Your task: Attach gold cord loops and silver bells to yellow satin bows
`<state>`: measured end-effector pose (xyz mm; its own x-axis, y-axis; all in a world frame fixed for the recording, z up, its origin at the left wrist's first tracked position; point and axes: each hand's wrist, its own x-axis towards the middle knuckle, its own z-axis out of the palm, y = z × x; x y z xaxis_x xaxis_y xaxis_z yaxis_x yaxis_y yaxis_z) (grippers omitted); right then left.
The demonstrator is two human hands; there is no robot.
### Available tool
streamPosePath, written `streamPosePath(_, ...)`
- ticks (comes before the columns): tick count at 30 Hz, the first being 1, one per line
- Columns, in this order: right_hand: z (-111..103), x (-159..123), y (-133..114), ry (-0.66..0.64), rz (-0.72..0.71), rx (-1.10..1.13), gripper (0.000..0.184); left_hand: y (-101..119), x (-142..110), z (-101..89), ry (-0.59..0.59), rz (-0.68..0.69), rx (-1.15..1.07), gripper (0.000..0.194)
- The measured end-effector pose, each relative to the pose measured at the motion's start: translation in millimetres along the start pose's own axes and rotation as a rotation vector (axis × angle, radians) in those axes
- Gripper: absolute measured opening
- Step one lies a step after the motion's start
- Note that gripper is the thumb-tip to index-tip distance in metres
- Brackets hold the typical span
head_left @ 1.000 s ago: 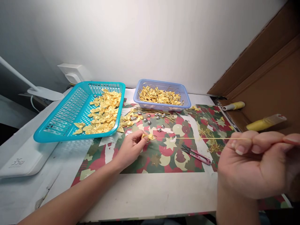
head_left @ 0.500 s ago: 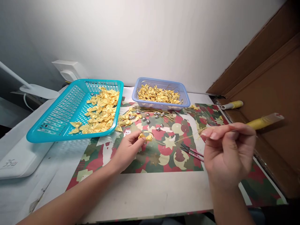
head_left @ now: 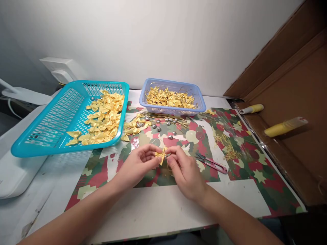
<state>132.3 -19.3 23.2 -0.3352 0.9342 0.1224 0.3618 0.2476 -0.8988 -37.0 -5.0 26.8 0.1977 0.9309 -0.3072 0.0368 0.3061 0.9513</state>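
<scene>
A yellow ribbon bow [head_left: 160,158] is between my two hands, above the patterned sheet. My left hand [head_left: 136,165] pinches it by its left side with thumb and fingers. From the right, my right hand [head_left: 187,172] is closed, its thumb and forefinger at the bow's right end. A small silver bell [head_left: 166,156] shows at those fingertips, and a bit of gold cord loops below; the fingers partly cover both. Thread snips [head_left: 212,163] with pink handles lie to the right of my right hand. Several loose silver bells [head_left: 170,137] are scattered beyond the hands.
A turquoise basket [head_left: 33,134] of yellow bows stands at left. At the back is a blue-purple basket [head_left: 176,82] of bows with gold cords. Gold cords [head_left: 166,116], thread scraps [head_left: 228,148] and a cardboard wall [head_left: 288,81] with two yellow-wrapped tubes [head_left: 283,127] are there too.
My right hand has come from the far right, where it held a strand out, down to the bow beside my left hand. The snips and thread scraps are now uncovered. The view has shifted slightly.
</scene>
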Motion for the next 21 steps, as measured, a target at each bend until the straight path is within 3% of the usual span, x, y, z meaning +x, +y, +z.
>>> streamPosePath(6,-4.4,2.6,0.6,-0.055,0.071,-0.058,0.013,-4.0,-0.2,-1.3,0.037,0.036,0.014,0.023)
streamPosePath(21,-3.6,2.4,0.6,-0.043,0.032,-0.102,0.015,-7.2,-1.2,-2.5,0.015,0.152,0.093,0.013)
